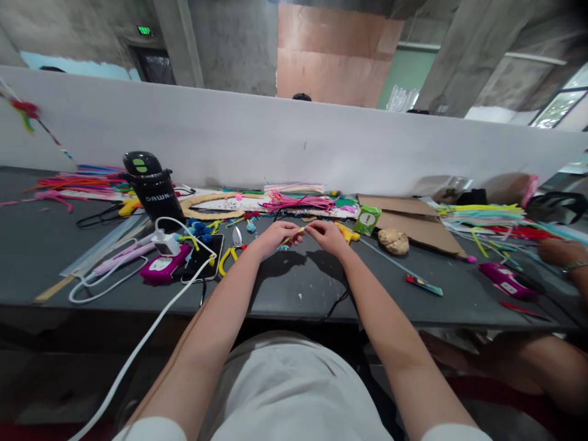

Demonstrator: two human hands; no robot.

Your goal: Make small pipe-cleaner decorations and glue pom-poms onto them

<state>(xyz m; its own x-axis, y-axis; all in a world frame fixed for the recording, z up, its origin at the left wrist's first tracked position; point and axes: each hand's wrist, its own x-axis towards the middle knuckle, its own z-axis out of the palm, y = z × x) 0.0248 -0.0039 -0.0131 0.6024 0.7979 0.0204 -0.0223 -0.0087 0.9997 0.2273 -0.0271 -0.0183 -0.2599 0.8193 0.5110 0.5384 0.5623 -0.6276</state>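
1. My left hand (277, 237) grips a thin yellow craft piece (302, 229), centre of the frame
2. My right hand (326, 235) pinches its right end
3. Yellow-handled snips (237, 237) lie left of centre

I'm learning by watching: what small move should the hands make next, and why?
Perhaps a slight turn of the right hand, with the left hand holding steady: both hands' fingertips meet at the thin yellowish piece, so it seems supported from both sides.

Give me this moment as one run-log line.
left hand: holds thin yellowish piece | right hand: pinches same piece | left of hands: yellow-handled cutters | right of hands: green box
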